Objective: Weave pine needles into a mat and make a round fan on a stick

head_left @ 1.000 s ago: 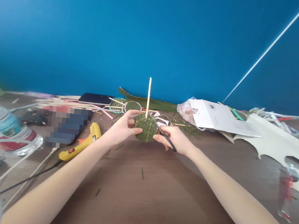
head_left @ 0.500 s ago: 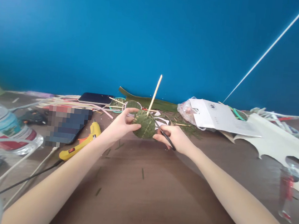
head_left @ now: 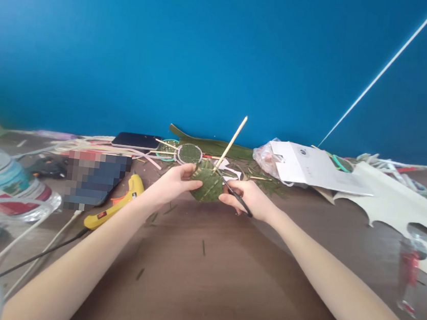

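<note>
My left hand (head_left: 177,182) pinches a round woven green leaf fan (head_left: 209,184) by its left side. A pale wooden stick (head_left: 232,142) rises from the fan's top and leans to the right. In my right hand (head_left: 247,197) is a pair of dark-handled scissors (head_left: 240,202), closed in the fingers, with the blades at the fan's upper right edge. Whether the blades are apart I cannot tell. Behind the left hand lie a round green fan with a pale rim (head_left: 190,154) and another with a teal rim (head_left: 165,149).
A yellow glue gun (head_left: 133,188), a phone (head_left: 97,181) and a plastic bottle (head_left: 3,177) are on the left. A long green leaf (head_left: 218,147) lies by the blue wall. To the right are a white box (head_left: 313,166), cut white card (head_left: 390,200) and a clear-red item (head_left: 410,275).
The fan has turned clockwise in my left hand, so its stick tilts farther right. Both hands have shifted only slightly, and the scissors stay at the fan's edge.
</note>
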The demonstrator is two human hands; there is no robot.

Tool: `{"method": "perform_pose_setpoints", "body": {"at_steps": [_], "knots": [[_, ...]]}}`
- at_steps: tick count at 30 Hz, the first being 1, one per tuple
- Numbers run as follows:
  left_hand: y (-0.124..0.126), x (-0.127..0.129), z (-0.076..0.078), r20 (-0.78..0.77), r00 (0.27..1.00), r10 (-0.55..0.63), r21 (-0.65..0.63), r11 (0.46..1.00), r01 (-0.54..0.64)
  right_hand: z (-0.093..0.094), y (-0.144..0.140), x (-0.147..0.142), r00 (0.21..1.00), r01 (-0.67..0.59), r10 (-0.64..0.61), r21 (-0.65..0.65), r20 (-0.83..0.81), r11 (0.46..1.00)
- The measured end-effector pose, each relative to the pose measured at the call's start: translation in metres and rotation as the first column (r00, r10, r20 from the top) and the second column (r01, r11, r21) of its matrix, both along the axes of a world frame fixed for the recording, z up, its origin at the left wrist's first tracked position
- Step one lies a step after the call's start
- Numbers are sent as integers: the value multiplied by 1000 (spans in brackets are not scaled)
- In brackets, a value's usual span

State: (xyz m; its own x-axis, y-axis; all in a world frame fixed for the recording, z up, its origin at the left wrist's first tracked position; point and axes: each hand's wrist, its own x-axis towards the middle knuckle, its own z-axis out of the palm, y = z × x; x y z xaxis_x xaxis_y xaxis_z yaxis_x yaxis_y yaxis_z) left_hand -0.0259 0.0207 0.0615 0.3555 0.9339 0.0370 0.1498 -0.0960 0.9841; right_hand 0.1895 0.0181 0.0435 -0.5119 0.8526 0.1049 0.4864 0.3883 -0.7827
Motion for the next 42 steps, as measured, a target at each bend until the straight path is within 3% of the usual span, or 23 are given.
{"method": "perform_pose_setpoints", "body": {"at_steps": [10, 23, 32, 42], "knots": [[0, -2, 2, 5, 1000, -28, -32, 999, 28, 2, 0, 0, 998, -39, 35, 92, 44, 995], [1, -4, 0, 7, 999, -47, -46, 998, 47, 3, -1, 0, 998, -2, -5, 109, 63, 994], [0, -4, 2, 15, 993, -113, -122, 986, 114, 4, 0, -1, 986, -163, 167, 154, -13, 975], [1, -4, -1, 58, 993, -99, -101, 989, 104, 1, 0, -1, 995, -98, 97, 158, 17, 982]]}}
